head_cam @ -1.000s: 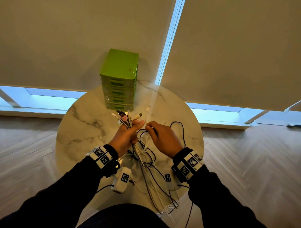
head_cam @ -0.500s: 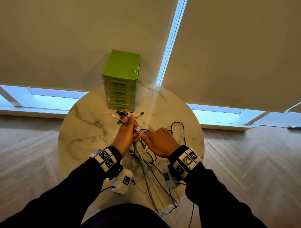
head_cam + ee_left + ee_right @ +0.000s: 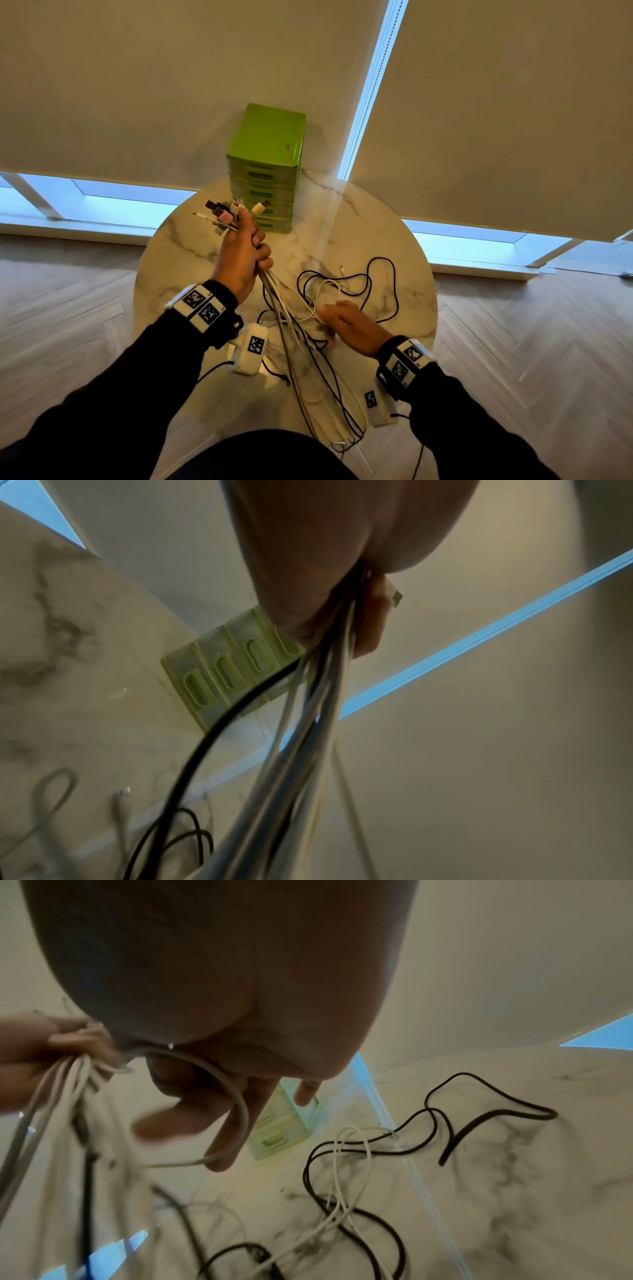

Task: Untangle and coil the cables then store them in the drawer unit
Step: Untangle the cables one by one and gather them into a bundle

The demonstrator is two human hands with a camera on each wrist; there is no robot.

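Note:
My left hand (image 3: 245,253) is raised over the marble table (image 3: 185,263) and grips a bundle of cables (image 3: 301,346). Their plugs (image 3: 226,212) stick out above the fist, and the strands hang down over the near edge. The wrist view shows the same bundle of cables (image 3: 308,696) coming out of the fist. Lower and nearer, my blurred right hand (image 3: 342,323) has its fingers stretched among the strands, and a white cable (image 3: 240,1107) loops across a finger (image 3: 226,1139). The green drawer unit (image 3: 267,164) stands at the table's far edge, drawers closed.
A loose black cable (image 3: 380,270) and a thin white one (image 3: 329,291) lie in loops on the right half of the table. Roller blinds hang right behind the drawer unit. Wooden floor surrounds the small round table.
My left hand has lifted the bundle up and away, towards the drawer unit. My right hand has left it and slid down the strands towards me.

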